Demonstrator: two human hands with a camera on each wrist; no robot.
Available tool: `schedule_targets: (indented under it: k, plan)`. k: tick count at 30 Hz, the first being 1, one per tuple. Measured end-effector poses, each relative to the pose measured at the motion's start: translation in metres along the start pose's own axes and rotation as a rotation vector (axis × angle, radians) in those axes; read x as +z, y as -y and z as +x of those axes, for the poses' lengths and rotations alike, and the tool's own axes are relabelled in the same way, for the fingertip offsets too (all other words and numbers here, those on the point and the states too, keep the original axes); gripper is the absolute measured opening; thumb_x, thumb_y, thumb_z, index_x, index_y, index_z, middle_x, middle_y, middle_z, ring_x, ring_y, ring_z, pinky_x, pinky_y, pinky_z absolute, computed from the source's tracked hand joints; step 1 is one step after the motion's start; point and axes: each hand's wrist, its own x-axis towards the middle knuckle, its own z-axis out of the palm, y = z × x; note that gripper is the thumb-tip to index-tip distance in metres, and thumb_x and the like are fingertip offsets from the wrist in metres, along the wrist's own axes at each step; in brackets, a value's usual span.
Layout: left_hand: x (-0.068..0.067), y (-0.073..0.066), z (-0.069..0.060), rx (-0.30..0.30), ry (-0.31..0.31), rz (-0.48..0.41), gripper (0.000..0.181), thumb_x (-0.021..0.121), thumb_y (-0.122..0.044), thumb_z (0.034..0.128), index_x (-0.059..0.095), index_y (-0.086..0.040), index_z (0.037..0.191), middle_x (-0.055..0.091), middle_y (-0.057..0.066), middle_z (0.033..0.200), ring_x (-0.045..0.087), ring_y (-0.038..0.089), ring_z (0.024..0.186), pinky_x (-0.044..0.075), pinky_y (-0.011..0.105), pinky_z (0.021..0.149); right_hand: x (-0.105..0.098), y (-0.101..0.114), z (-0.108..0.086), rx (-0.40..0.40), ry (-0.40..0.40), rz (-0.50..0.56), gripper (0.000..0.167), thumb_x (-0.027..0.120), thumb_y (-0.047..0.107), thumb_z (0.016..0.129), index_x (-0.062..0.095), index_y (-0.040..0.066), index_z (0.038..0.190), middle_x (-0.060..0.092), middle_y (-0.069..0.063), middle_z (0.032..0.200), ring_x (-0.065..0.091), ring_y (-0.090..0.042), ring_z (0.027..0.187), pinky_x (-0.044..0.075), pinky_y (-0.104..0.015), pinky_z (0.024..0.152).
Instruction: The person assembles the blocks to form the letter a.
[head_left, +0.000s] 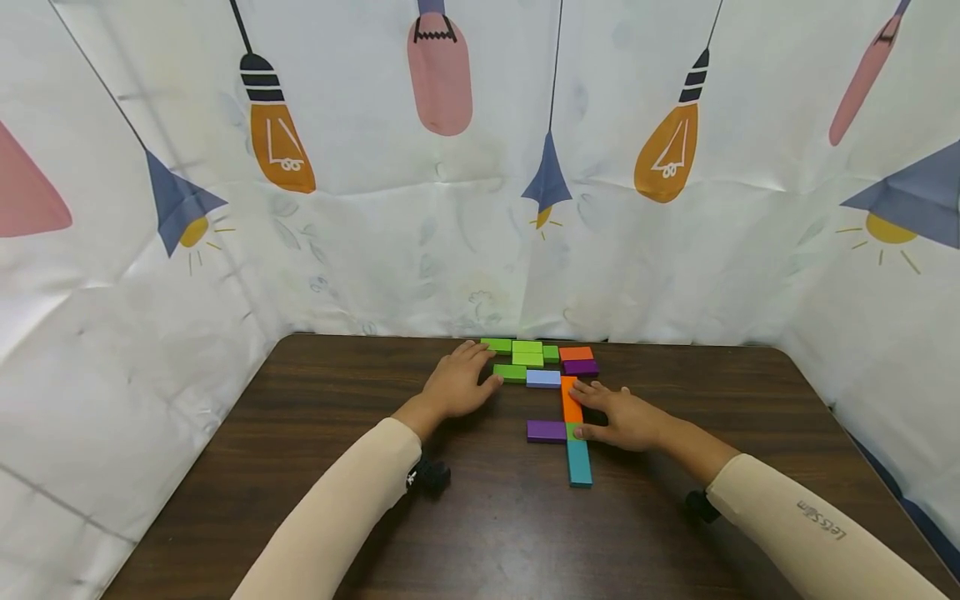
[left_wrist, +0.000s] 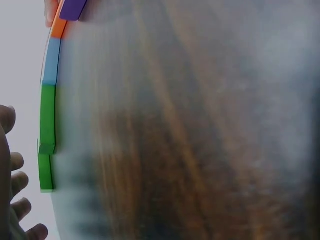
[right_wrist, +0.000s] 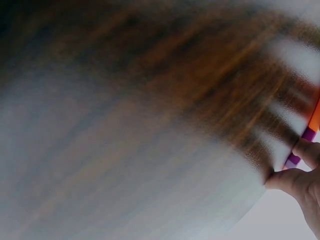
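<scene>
Flat coloured blocks lie edge to edge on a dark wooden table (head_left: 300,467). My left hand (head_left: 460,379), fingers spread, is beside the green block (head_left: 510,373) at the left end; contact is unclear. Right of that block lies a light blue block (head_left: 543,379). My right hand (head_left: 621,419) has its fingertips at a long orange block (head_left: 570,408) and its thumb at a small green block (head_left: 572,431). A purple block (head_left: 546,431) adjoins that green one on the left, a teal block (head_left: 579,465) below. The left wrist view shows loosely spread fingers near green blocks (left_wrist: 47,120).
Behind, more green blocks (head_left: 527,353), a short orange block (head_left: 576,353) and a dark purple block (head_left: 581,367) lie near the table's far edge. A white curtain (head_left: 375,250) printed with lamps hangs around the back and sides.
</scene>
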Motion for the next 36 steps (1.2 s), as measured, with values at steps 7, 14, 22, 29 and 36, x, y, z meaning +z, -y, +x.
schedule_targets:
  k: [7, 14, 22, 29, 36]
  plan:
    - [0.001, 0.0, 0.004, -0.036, 0.074, -0.031, 0.065, 0.042, -0.054, 0.1067, 0.041, -0.013, 0.157, 0.037, 0.007, 0.162, 0.023, 0.034, 0.152, 0.026, 0.06, 0.118, 0.001, 0.0, 0.0, -0.006, -0.001, 0.007, 0.083, 0.059, 0.061, 0.097, 0.036, 0.013, 0.16, 0.031, -0.009, 0.165, 0.021, -0.039, 0.152, 0.014, -0.074, 0.112]
    - [-0.001, 0.001, 0.003, -0.051, 0.092, -0.055, 0.065, 0.041, -0.053, 0.1075, 0.039, -0.013, 0.159, 0.034, 0.008, 0.164, 0.022, 0.036, 0.152, 0.024, 0.06, 0.118, 0.0, 0.0, 0.0, -0.014, -0.007, 0.009, 0.082, 0.059, 0.06, 0.097, 0.037, 0.011, 0.16, 0.031, -0.009, 0.165, 0.021, -0.039, 0.152, 0.014, -0.075, 0.112]
    - [0.0, 0.005, 0.004, -0.055, 0.067, -0.074, 0.06, 0.043, -0.048, 0.1079, 0.045, -0.011, 0.155, 0.042, 0.011, 0.159, 0.028, 0.038, 0.149, 0.026, 0.06, 0.117, 0.0, 0.001, 0.001, -0.025, -0.006, 0.005, 0.081, 0.059, 0.06, 0.098, 0.037, 0.012, 0.16, 0.031, -0.008, 0.165, 0.021, -0.038, 0.152, 0.014, -0.075, 0.112]
    - [0.0, 0.011, 0.003, -0.062, 0.037, -0.046, 0.058, 0.041, -0.05, 0.1081, 0.049, -0.012, 0.151, 0.044, 0.012, 0.156, 0.032, 0.037, 0.147, 0.029, 0.06, 0.115, -0.001, 0.0, 0.001, -0.018, -0.012, 0.0, 0.081, 0.058, 0.06, 0.098, 0.037, 0.011, 0.16, 0.03, -0.01, 0.165, 0.021, -0.039, 0.152, 0.014, -0.076, 0.112]
    - [-0.004, 0.017, -0.003, -0.092, 0.071, -0.007, 0.058, 0.04, -0.053, 0.1081, 0.048, -0.018, 0.154, 0.041, 0.011, 0.154, 0.032, 0.035, 0.145, 0.031, 0.057, 0.114, 0.0, -0.001, -0.001, -0.027, -0.019, 0.006, 0.081, 0.059, 0.058, 0.099, 0.036, 0.01, 0.16, 0.03, -0.01, 0.165, 0.021, -0.039, 0.152, 0.015, -0.075, 0.112]
